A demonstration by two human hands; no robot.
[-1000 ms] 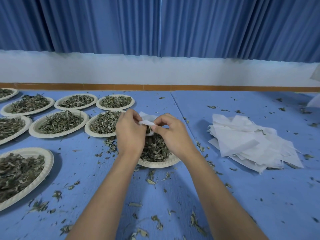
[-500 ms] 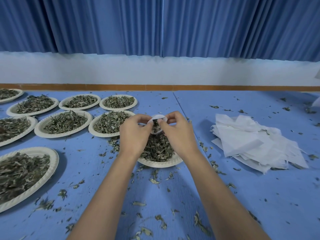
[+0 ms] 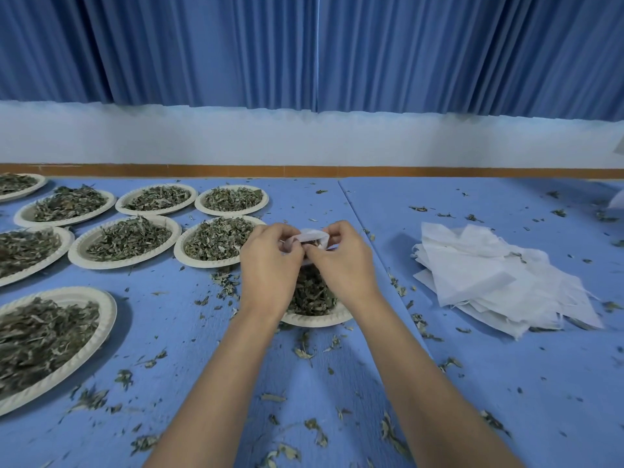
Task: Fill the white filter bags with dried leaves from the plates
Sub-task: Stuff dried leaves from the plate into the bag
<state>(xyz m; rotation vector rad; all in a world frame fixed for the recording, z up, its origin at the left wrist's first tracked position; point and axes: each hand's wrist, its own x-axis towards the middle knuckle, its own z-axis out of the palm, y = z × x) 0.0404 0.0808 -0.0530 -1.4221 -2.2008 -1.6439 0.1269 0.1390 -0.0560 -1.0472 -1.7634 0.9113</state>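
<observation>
A small white filter bag (image 3: 312,236) is held between both hands above a paper plate (image 3: 317,320) of dried leaves. My left hand (image 3: 270,268) pinches the bag's left edge. My right hand (image 3: 341,265) pinches its right edge. The bag's mouth is spread and dark leaves show inside it. Most of the bag and the plate is hidden behind my hands.
Several more paper plates of dried leaves (image 3: 216,243) cover the left of the blue table (image 3: 472,383). A heap of empty white filter bags (image 3: 489,278) lies to the right. Loose leaf bits are scattered all over the table.
My hands have come closer together at the bag's top. The bag's mouth, flat a second ago, now stands spread open with leaves visible inside.
</observation>
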